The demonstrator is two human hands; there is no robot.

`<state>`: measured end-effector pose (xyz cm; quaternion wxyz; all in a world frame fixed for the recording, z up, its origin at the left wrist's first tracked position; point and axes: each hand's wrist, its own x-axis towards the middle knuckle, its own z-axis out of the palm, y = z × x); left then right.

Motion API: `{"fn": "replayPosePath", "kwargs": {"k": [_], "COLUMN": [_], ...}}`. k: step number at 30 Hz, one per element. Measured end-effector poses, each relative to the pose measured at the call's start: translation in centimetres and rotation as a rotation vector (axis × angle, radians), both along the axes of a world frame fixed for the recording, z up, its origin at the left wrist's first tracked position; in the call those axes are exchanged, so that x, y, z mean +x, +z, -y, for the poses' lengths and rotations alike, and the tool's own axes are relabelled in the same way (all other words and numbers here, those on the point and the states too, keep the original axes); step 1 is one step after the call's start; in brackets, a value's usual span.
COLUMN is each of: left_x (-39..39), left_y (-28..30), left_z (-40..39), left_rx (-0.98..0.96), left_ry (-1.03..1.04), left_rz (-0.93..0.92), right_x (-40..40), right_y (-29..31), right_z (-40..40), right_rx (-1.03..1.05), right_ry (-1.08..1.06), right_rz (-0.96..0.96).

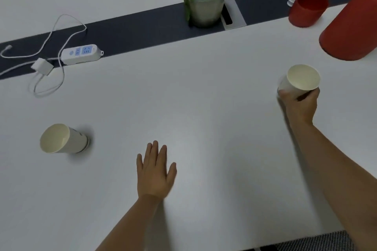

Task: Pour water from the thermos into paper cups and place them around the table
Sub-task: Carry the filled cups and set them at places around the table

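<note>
White laminate table (204, 91) spreads under us, and we take the potted green plant in its grey-green round pot (205, 9) as our landmark; well to the right of the plant and nearer to us, our right hand (299, 104) grips a cream paper cup (299, 80) around its lower wall, fingers curled round it, the cup upright with its mouth facing us; beyond that cup, right of the plant, stands the tall red thermos body (350, 28), with a red cylindrical lid cup (307, 9) between it and the plant; far to the left of the plant and nearer to us, a second cream paper cup (62, 138) stands alone on the table; our left hand (156, 171) lies flat and wide, fingers straight, on the table well in front of the plant, holding nothing; left of the plant a white power strip (81, 54) rests with its white cable (51, 34)
</note>
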<state>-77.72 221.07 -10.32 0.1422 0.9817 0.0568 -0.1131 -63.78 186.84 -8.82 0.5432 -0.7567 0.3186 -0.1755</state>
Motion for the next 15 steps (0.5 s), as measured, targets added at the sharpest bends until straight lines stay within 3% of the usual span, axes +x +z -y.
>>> {"fn": "replayPosePath", "kwargs": {"k": [8, 15], "left_x": [-0.1, -0.8], "left_y": [-0.1, 0.1], "left_z": [0.2, 1.3], "left_rx": [0.009, -0.002], "left_ry": [0.031, 0.107], "left_rz": [0.033, 0.071], "right_x": [-2.9, -9.2], "right_y": [-0.9, -2.5], "right_z": [0.1, -0.4], "right_rx": [-0.064, -0.452], "right_ry": [0.106, 0.344], "right_rz": [-0.025, -0.237]}}
